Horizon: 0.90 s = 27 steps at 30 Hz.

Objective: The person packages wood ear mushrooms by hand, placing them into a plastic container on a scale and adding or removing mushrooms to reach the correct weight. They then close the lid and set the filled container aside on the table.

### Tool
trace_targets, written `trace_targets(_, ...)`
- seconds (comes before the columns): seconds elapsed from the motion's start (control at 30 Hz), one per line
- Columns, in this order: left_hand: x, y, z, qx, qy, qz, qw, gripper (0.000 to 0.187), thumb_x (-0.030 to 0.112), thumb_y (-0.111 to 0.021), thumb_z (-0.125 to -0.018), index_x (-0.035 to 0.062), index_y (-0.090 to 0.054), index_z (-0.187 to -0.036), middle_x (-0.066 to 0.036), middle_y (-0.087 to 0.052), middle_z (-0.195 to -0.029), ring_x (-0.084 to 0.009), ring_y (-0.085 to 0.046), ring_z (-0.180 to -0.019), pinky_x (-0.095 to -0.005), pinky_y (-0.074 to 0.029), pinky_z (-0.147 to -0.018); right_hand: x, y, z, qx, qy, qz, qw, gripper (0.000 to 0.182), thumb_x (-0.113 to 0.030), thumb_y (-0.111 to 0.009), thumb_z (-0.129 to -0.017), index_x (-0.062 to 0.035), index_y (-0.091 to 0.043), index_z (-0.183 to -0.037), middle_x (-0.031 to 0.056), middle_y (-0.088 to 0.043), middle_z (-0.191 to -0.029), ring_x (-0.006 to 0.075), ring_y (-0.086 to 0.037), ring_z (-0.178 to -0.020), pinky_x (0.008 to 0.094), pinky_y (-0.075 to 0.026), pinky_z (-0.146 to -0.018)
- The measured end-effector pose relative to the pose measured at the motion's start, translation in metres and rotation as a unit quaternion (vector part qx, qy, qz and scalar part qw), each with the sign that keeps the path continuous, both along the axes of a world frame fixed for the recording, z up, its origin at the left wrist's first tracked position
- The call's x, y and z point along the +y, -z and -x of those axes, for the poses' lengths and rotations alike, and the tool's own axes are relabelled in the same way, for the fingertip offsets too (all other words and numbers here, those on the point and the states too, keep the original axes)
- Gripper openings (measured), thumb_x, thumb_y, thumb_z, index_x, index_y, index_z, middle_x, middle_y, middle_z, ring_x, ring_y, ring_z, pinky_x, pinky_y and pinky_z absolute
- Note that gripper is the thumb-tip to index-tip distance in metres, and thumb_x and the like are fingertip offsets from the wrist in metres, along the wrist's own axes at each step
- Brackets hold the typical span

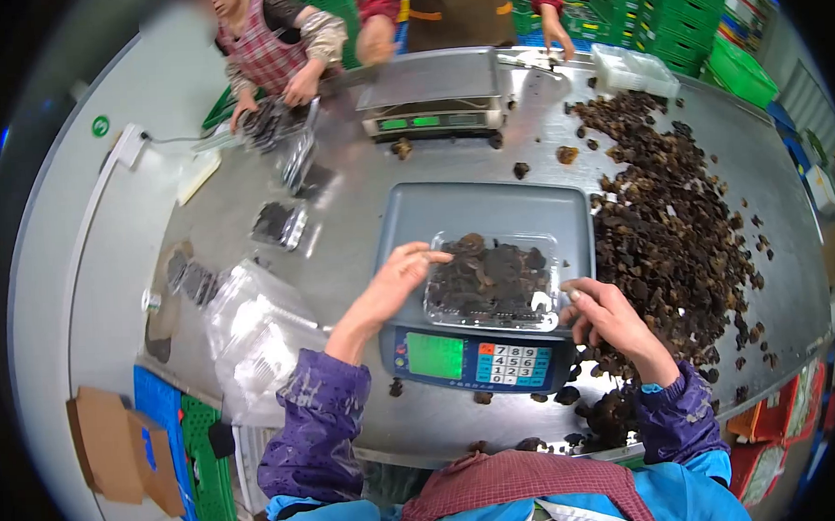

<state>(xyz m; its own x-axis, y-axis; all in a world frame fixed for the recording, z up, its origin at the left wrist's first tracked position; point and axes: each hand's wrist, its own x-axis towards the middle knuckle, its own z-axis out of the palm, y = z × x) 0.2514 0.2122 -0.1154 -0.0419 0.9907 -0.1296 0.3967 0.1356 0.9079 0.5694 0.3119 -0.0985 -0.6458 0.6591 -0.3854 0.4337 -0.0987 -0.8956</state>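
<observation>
A clear plastic tray (pixel 493 280) filled with dark, dried mushroom-like pieces rests on the grey platform of a digital scale (pixel 399 229). The scale's green display and keypad face me. At the tray's upper left, my left hand (pixel 401 275) reaches over the rim, its index finger stretched out to the dark pieces. Beside the tray's lower right corner is my right hand (pixel 606 316), fingers bent and partly apart, with no item visible in it. A large heap of dark pieces (pixel 667 222) spreads to the right of the scale.
Empty clear trays (pixel 258 333) are stacked at the left. A filled tray (pixel 279 225) lies beyond them. Across the table stand a second scale (pixel 434 97), a co-worker (pixel 282 43) handling packs, and another co-worker (pixel 458 12). More clear trays (pixel 633 69) stand at the back right.
</observation>
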Motion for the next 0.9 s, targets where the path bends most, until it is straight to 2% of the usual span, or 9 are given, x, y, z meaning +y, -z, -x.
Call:
trace_targets(0.07, -0.016, -0.002, -0.006, -0.028, 0.019, 0.037, 0.999, 0.038, 0.019, -0.048, -0.095, 0.0198, -0.049, -0.133, -0.012, -0.042, -0.125, -0.0211, -0.046, -0.11, -0.0326, -0.04, -0.096, -0.003, -0.002, 0.002, 0.003, -0.004, 0.029, 1.0, 0.043, -0.027, -0.048, -0.093, 0.0057, -0.048, -0.12, 0.0127, -0.066, -0.085, 0.0125, -0.06, -0.057, 0.0232, -0.044, -0.044)
trace_targets(0.2, -0.032, 0.001, -0.015, -0.128, 0.013, 0.067, 0.989, 0.06, -0.001, -0.049, -0.087, 0.0184, -0.035, -0.142, -0.009, -0.048, -0.111, -0.0129, -0.052, -0.087, -0.0263, -0.048, -0.078, -0.007, 0.011, 0.008, -0.056, -0.04, -0.044, 0.997, 0.041, -0.018, -0.06, -0.084, 0.0078, -0.048, -0.113, 0.0139, -0.064, -0.081, 0.0137, -0.059, -0.055, 0.0235, -0.043, -0.04)
trace_targets(0.27, -0.037, 0.006, -0.02, -0.189, -0.004, 0.049, 0.981, 0.059, -0.004, -0.048, -0.086, 0.0164, -0.038, -0.14, -0.005, -0.049, -0.095, -0.0116, -0.053, -0.079, -0.0268, -0.05, -0.078, -0.008, 0.012, 0.013, -0.042, -0.014, 0.008, 0.999, 0.032, -0.01, -0.058, -0.081, 0.0072, -0.047, -0.105, 0.0111, -0.061, -0.074, 0.0141, -0.058, -0.051, 0.0232, -0.041, -0.039)
trace_targets(0.47, -0.03, 0.025, -0.033, -0.282, -0.089, 0.044, 0.954, 0.056, -0.011, -0.049, -0.081, 0.0141, -0.046, -0.131, 0.0, -0.042, -0.081, -0.008, -0.053, -0.064, -0.0223, -0.053, -0.07, -0.01, 0.026, 0.019, 0.015, 0.028, 0.046, 0.998, 0.019, -0.002, -0.057, -0.08, 0.0006, -0.044, -0.094, 0.0058, -0.055, -0.064, 0.0123, -0.056, -0.05, 0.0235, -0.044, -0.04)
trace_targets(0.6, -0.034, 0.033, -0.036, -0.392, -0.144, 0.016, 0.909, 0.052, -0.012, -0.051, -0.081, 0.0127, -0.047, -0.127, -0.001, -0.044, -0.081, -0.0105, -0.056, -0.072, -0.0252, -0.054, -0.071, -0.007, 0.031, 0.021, 0.094, 0.062, 0.052, 0.992, 0.019, -0.003, -0.058, -0.082, -0.0019, -0.045, -0.095, 0.0037, -0.054, -0.064, 0.0113, -0.054, -0.05, 0.0231, -0.045, -0.042)
trace_targets(0.67, -0.036, 0.032, -0.026, -0.447, -0.152, -0.001, 0.882, 0.052, -0.011, -0.052, -0.083, 0.0136, -0.042, -0.128, -0.005, -0.049, -0.086, -0.014, -0.058, -0.076, -0.0285, -0.055, -0.073, -0.013, 0.023, 0.029, 0.157, 0.101, 0.048, 0.981, 0.029, -0.009, -0.06, -0.084, -0.0001, -0.046, -0.107, 0.0056, -0.057, -0.077, 0.0118, -0.057, -0.059, 0.0229, -0.047, -0.046)
trace_targets(0.7, -0.034, 0.033, -0.018, -0.489, -0.162, -0.055, 0.855, 0.054, -0.01, -0.052, -0.084, 0.0143, -0.039, -0.13, -0.006, -0.051, -0.089, -0.0163, -0.059, -0.077, -0.03, -0.055, -0.075, -0.019, 0.008, 0.035, 0.165, 0.097, 0.042, 0.981, 0.044, -0.015, -0.062, -0.085, -0.0004, -0.042, -0.121, 0.0075, -0.057, -0.094, 0.0132, -0.058, -0.068, 0.0228, -0.049, -0.051)
trace_targets(0.73, -0.031, 0.034, -0.01, -0.528, -0.171, -0.108, 0.825, 0.055, -0.01, -0.052, -0.085, 0.0151, -0.036, -0.132, -0.007, -0.052, -0.091, -0.0186, -0.06, -0.079, -0.0315, -0.055, -0.077, -0.023, -0.002, 0.04, 0.165, 0.101, 0.041, 0.98, 0.044, -0.015, -0.062, -0.085, -0.0004, -0.042, -0.121, 0.0075, -0.057, -0.094, 0.0132, -0.058, -0.068, 0.0228, -0.049, -0.051)
trace_targets(0.9, -0.029, 0.013, 0.032, -0.494, -0.346, -0.17, 0.779, 0.066, -0.01, -0.052, -0.085, 0.0186, -0.027, -0.139, -0.013, -0.049, -0.106, -0.0244, -0.057, -0.099, -0.0329, -0.053, -0.085, -0.027, -0.01, 0.041, 0.179, 0.037, 0.053, 0.982, 0.046, -0.018, -0.065, -0.086, -0.0003, -0.043, -0.123, 0.0086, -0.057, -0.108, 0.0146, -0.06, -0.071, 0.0227, -0.05, -0.053)
